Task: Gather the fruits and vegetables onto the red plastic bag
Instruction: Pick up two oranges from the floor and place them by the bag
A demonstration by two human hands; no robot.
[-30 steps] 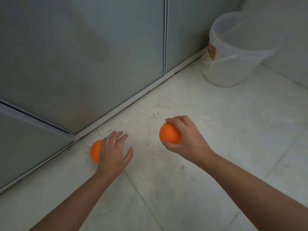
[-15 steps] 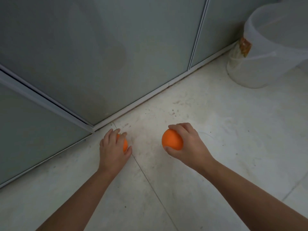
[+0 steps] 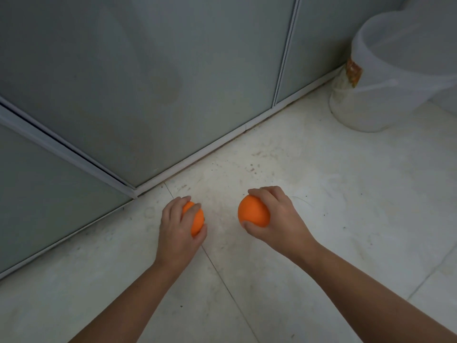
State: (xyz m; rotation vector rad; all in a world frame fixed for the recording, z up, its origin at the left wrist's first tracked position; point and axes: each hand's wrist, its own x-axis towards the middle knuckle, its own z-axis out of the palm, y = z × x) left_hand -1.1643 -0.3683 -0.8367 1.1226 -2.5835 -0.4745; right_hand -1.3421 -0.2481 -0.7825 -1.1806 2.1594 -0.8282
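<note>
1. At the floor's far edge, beside the matte grey door panels (image 3: 148, 82), the left hand (image 3: 179, 226) curls fingers and thumb round a smooth round orange fruit (image 3: 197, 220).
2. The right hand (image 3: 279, 219) wraps a second round orange fruit (image 3: 252, 212) from the side.
3. The red plastic bag is out of view, so both fruits have yet to reach it.
4. Risk: the slick spheres could slip from a loose grip and roll across the hard, pale tiled floor (image 3: 321, 194) towards the translucent white plastic bucket (image 3: 395, 78) in the far right corner.
</note>
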